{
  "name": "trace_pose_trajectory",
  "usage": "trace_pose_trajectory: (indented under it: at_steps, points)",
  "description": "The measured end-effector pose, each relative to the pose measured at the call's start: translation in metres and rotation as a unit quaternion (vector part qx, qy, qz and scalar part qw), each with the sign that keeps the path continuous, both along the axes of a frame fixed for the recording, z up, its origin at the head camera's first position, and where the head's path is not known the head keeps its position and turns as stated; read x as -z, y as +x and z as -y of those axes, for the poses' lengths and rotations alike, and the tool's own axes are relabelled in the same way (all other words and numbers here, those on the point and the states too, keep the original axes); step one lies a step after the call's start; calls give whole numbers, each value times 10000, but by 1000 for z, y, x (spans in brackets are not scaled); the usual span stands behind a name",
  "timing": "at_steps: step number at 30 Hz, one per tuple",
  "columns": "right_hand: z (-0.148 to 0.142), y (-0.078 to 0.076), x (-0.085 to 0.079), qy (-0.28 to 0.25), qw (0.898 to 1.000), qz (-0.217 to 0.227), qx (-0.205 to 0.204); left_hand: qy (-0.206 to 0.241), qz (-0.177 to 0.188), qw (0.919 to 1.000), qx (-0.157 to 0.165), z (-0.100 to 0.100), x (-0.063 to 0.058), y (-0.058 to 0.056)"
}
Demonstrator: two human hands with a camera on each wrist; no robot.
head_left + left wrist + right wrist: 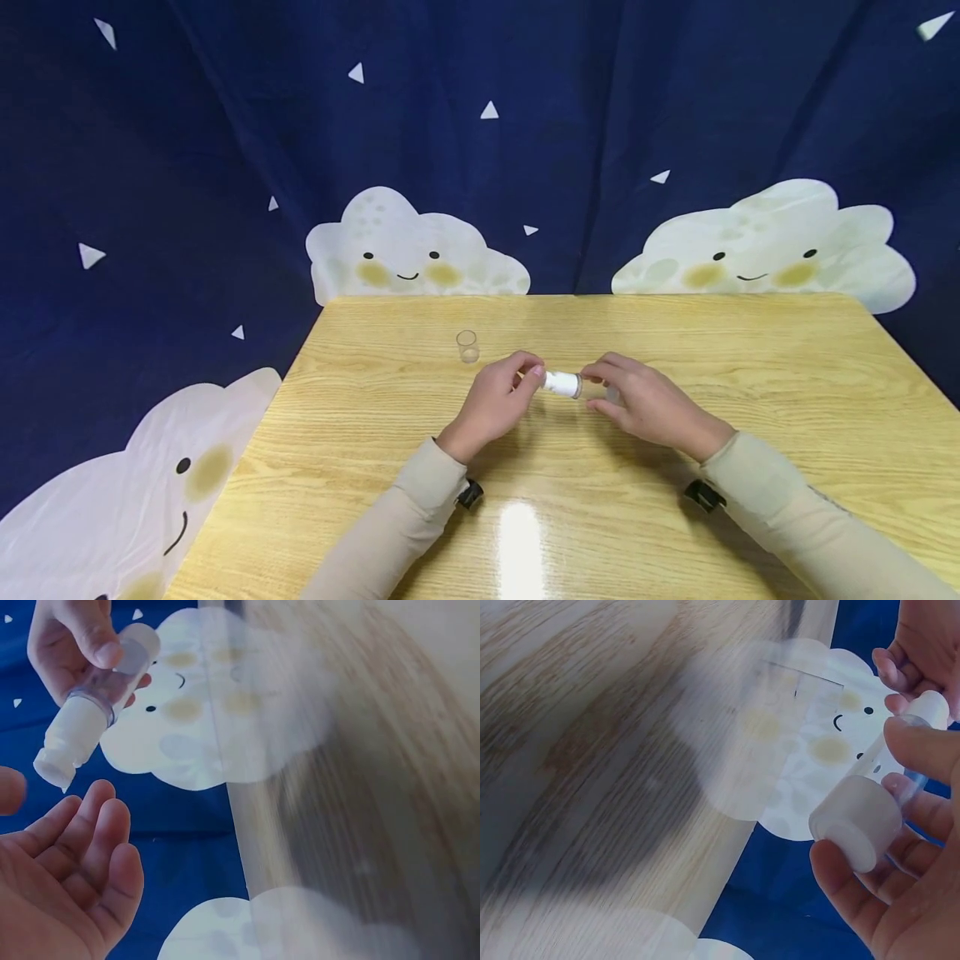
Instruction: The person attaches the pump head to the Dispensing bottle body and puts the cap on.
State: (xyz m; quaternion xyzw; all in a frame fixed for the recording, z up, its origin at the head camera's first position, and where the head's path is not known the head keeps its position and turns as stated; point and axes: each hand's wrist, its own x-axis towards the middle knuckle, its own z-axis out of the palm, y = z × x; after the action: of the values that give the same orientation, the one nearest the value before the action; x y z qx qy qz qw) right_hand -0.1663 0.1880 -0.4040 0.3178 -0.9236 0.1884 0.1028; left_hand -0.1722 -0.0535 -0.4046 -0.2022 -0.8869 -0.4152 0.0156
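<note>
Fingers of the right hand [648, 404]: curled around a pump bottle [562, 383], thumb against its clear body.
Fingers of the left hand [498, 398]: loosely bent and free of any object, just beside the bottle's white nozzle [56, 765].
Bottle: held lengthwise above the wooden table [360, 433], nozzle toward the left, white base [855, 825] toward the right hand's palm.
Clear cylinder: a small transparent container [467, 347] stands upright on the far side, left of the bottle.
Sleeves: pale cuffs on both arms, a black device [470, 494] at each wrist.
Backdrop: navy fabric [562, 150] with white triangles and smiling clouds [420, 254].
</note>
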Motion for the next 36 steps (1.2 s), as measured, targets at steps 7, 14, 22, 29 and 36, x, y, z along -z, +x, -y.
trace_pose_trajectory:
  at_steps: [7,14,22,29,36]
  points:
    - [1,1,-1,-54,9999,144,68,-37,76,9999,-73,3,1,2]
    - [-4,0,2,-128,9997,127,160,-105,-81,9998,-113,7,3,2]
    - [-4,-9,6,-403,9988,-85,275,-179,-215,9995,-156,10,7,0]
    - [5,-20,4,-870,9939,518,441,-87,-164,9996,-216,14,9,0]
    - [19,-31,4,-1189,9864,1086,336,-76,-106,9996,-257,21,9,0]
